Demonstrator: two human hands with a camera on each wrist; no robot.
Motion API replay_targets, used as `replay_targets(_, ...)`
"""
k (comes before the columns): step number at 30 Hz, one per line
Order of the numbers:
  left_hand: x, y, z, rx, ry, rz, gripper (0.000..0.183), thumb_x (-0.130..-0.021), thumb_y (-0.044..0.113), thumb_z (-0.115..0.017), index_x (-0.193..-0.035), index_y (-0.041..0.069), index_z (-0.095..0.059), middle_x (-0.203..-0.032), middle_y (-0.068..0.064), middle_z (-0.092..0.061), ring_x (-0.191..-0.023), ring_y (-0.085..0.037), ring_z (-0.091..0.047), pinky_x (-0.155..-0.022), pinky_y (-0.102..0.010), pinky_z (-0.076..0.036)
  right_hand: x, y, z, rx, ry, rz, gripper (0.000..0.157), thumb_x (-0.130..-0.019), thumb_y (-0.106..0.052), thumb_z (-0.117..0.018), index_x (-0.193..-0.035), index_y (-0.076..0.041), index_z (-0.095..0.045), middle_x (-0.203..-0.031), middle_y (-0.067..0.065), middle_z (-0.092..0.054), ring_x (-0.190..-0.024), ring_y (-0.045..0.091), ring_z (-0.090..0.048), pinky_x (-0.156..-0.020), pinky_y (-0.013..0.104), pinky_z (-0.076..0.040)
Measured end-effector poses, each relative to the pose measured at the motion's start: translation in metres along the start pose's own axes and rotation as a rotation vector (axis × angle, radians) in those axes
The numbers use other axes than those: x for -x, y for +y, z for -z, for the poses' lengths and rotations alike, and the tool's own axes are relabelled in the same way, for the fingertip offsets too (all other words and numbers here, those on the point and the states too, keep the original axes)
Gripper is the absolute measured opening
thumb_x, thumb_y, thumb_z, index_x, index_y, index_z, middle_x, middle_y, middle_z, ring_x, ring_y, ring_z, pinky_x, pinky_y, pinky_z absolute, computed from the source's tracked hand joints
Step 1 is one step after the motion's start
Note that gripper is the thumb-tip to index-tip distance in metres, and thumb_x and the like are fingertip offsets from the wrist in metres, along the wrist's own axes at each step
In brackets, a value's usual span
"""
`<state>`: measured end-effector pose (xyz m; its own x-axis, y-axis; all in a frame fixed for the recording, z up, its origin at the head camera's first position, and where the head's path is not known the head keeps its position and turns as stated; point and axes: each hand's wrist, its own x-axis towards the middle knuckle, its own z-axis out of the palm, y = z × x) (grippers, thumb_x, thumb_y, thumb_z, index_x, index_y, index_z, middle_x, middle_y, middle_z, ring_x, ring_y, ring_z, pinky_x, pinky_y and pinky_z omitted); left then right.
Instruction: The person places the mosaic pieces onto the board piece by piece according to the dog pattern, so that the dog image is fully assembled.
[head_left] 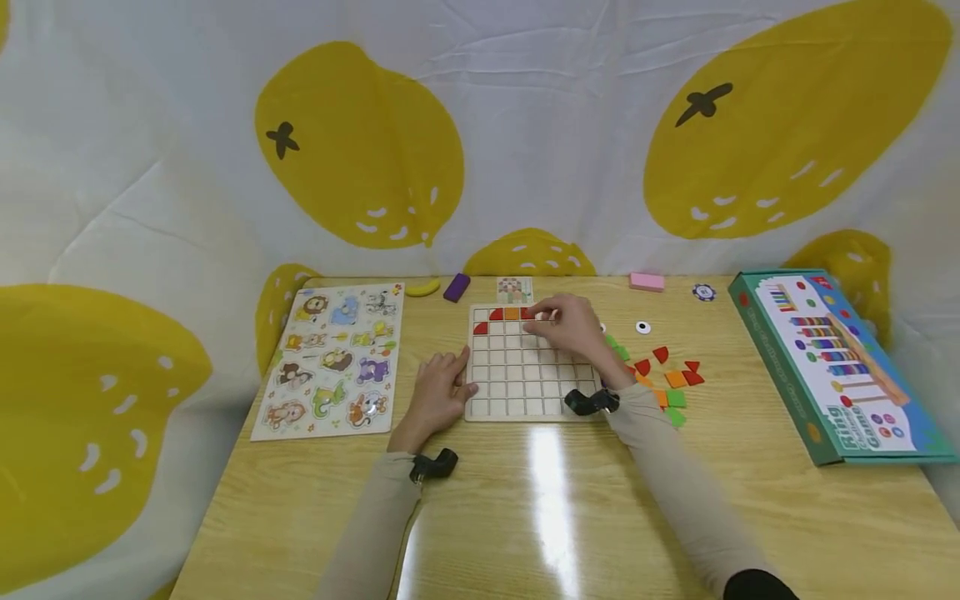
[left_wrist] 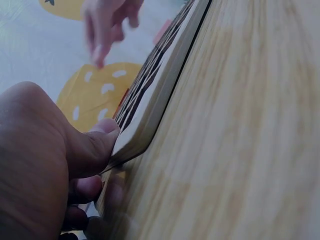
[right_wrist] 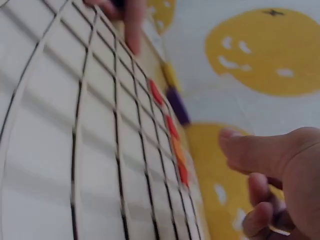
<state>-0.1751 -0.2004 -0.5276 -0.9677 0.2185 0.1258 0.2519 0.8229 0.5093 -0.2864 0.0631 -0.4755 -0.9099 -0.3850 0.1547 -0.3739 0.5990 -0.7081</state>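
A pale wooden grid board (head_left: 525,367) lies on the table. Red and orange tiles fill part of its far row: a red one (head_left: 496,314), an orange one (head_left: 512,313) and another red one (head_left: 527,313). A red quarter-circle tile (head_left: 481,329) is in the row nearer me. My left hand (head_left: 438,389) rests along the board's left edge, its thumb touching the rim in the left wrist view. Over the far part of the board hovers my right hand (head_left: 566,327), blurred in the left wrist view (left_wrist: 107,25); no tile shows in its fingers.
Loose red, orange and green tiles (head_left: 676,379) are scattered right of the board. An animal puzzle (head_left: 330,367) lies left, a boxed game (head_left: 843,367) right. Behind are a pattern card (head_left: 514,290), a purple block (head_left: 456,287), a yellow banana shape (head_left: 422,287) and a pink block (head_left: 647,282).
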Motion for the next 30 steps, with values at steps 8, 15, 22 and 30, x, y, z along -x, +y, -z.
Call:
replay_targets(8, 0.002, 0.001, 0.003, 0.009, 0.003, 0.005, 0.066, -0.092, 0.029, -0.066, -0.15, 0.009, -0.042, -0.081, 0.005, -0.045, -0.079, -0.015, -0.037, -0.081, -0.035, -0.027, 0.048, 0.046, 0.059, 0.252, 0.019, -0.289, 0.035, -0.086, -0.041, -0.075, -0.105, -0.011, -0.074, -0.096, 0.007, -0.071, -0.076, 0.024, -0.062, -0.06, 0.036, -0.046)
replay_targets(15, 0.001, 0.004, 0.0, 0.014, 0.01, -0.008, 0.066, -0.091, 0.03, -0.067, -0.149, 0.009, -0.043, -0.081, 0.004, -0.045, -0.078, -0.016, -0.036, -0.08, -0.036, -0.027, 0.061, 0.063, 0.064, 0.24, -0.025, -0.349, 0.032, -0.089, -0.036, -0.072, -0.103, -0.007, -0.07, -0.096, 0.012, -0.069, -0.082, 0.026, -0.062, -0.071, 0.04, -0.049)
replay_targets(22, 0.002, 0.002, 0.0, 0.024, 0.018, -0.013, 0.065, -0.091, 0.03, -0.067, -0.149, 0.009, -0.044, -0.08, 0.005, -0.045, -0.077, -0.016, -0.036, -0.079, -0.035, -0.027, 0.057, 0.065, 0.066, 0.174, -0.047, -0.353, 0.026, -0.093, -0.028, -0.069, -0.105, -0.005, -0.066, -0.097, 0.015, -0.068, -0.081, 0.027, -0.062, -0.073, 0.039, -0.05)
replay_targets(30, 0.001, 0.002, 0.0, 0.008, 0.004, 0.006, 0.067, -0.092, 0.033, -0.067, -0.15, 0.011, -0.042, -0.08, 0.005, -0.044, -0.077, -0.015, -0.036, -0.081, -0.035, -0.027, 0.048, 0.05, 0.061, -0.082, -0.045, -0.206, 0.03, -0.103, -0.023, -0.053, -0.128, -0.008, -0.057, -0.103, 0.021, -0.066, -0.078, 0.031, -0.06, -0.063, 0.035, -0.048)
